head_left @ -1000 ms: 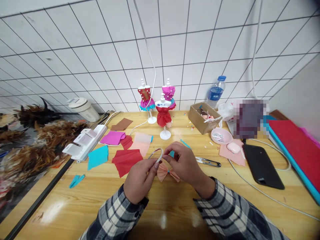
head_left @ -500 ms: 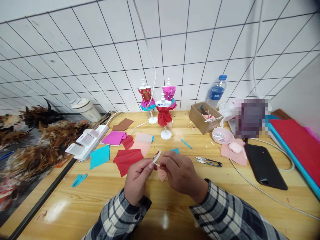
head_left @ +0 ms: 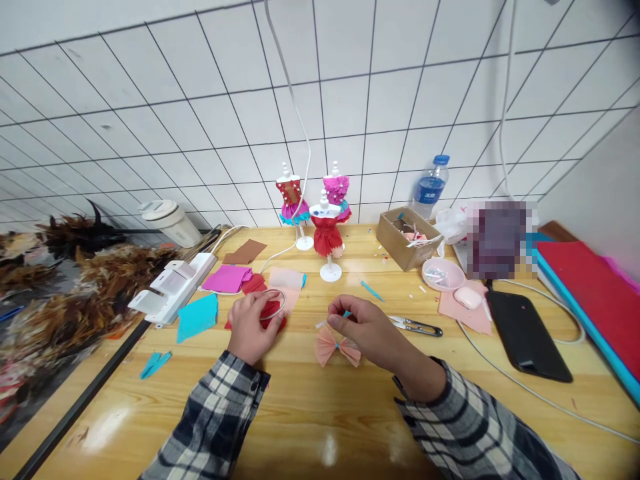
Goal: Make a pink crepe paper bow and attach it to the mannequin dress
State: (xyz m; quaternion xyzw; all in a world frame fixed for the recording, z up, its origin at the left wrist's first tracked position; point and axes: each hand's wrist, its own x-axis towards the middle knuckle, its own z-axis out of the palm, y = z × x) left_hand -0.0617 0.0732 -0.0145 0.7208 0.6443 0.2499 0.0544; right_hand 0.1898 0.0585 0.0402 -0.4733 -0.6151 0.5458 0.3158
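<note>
Across the lower frame, the yellow-brown wooden tabletop [head_left: 320, 413] is smooth and glossy. At centre, the peach pleated bow [head_left: 337, 347] looks like matt, crinkled paper. At centre left, the thin white ring [head_left: 284, 305] seems smooth plastic. At right, the brown cardboard box [head_left: 399, 244] is matt; the slim silver-and-black snips [head_left: 417, 327] look of shiny metal.

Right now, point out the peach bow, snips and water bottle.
Peach bow [head_left: 337, 346], head view: blue centre tie.
Snips [head_left: 416, 325], head view: middle, near the handle.
Water bottle [head_left: 430, 190], head view: blue label.
</note>
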